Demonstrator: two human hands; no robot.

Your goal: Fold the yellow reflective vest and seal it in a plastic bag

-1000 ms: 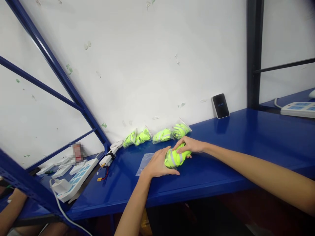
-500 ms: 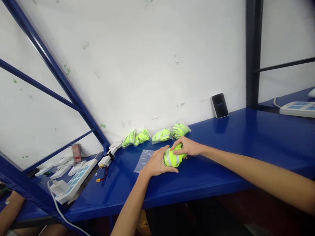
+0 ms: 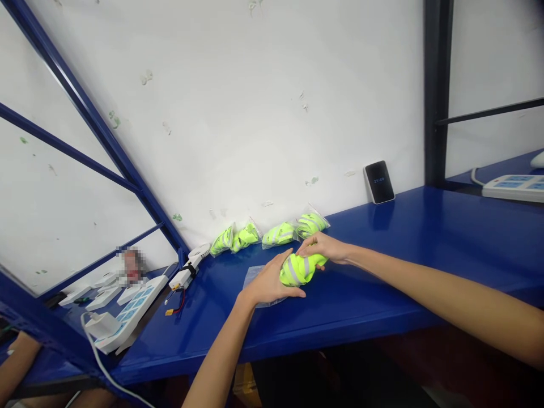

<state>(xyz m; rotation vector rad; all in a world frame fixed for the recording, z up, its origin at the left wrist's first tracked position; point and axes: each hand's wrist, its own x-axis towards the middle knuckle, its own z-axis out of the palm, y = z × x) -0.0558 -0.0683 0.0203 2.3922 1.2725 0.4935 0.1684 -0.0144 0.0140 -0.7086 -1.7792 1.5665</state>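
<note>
Neon-yellow vest bundle (image 3: 300, 268), grey reflective stripes showing, sits on the blue surface (image 3: 382, 283) between both hands. Left hand (image 3: 268, 281) cups its near end, fingers curled round it, heel pressing on the clear plastic bag (image 3: 254, 276). A second ago that bag lay bare beside the wrist; now the hand covers most of it. Right hand (image 3: 323, 247) has shifted on top of the bundle's far end, fingers pinching it tighter and narrower than a moment ago. Beyond the bundle, four bagged vests (image 3: 272, 234) line the wall. Further right of them, a small dark display (image 3: 378, 182) leans there, its blue digits too small to read. No brand visible anywhere.
</note>
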